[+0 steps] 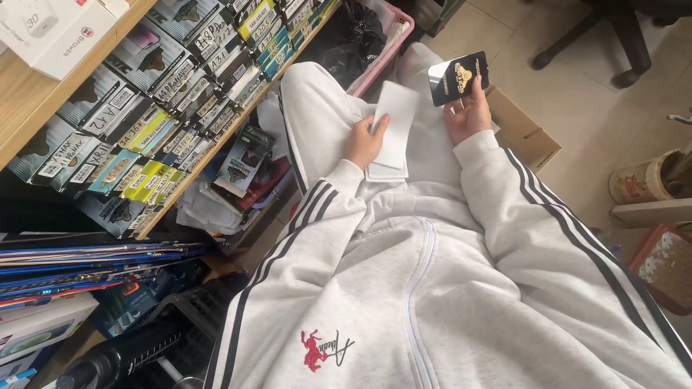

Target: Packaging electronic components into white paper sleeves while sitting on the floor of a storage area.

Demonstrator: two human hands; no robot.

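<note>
Hands of a seated person in a pale grey tracksuit with dark stripes down the sleeves worked over the lap, seen from above. Two hands showed. The left hand (364,140) lay on a small stack of flat white sleeves (393,133) resting on the thigh, thumb over the top sheet and fingers curled round the stack's left edge, gripping it; how many sleeves were in the stack could not be counted. The right hand (468,112) was raised just beside the stack, to its right, and grasped one black card-like packet (459,77) with gold print and a glossy corner, pinched between thumb and fingers and tilted upward.

To the person's left ran one slanted wooden shelf (65,72), packed with rows of small flat boxes (155,101), too many to count, each bearing a handwritten label. One similar packet (245,158) stood loose below the shelf edge. One pink basket (393,43) lined with a black bag sat beyond the knees. One open cardboard box (522,133) stood on the tiled floor just past the right hand. Farther right stood one cream pot (645,180) and one reddish tray (663,263), well apart from the hands. One office chair base (613,32) showed at the top edge.
</note>
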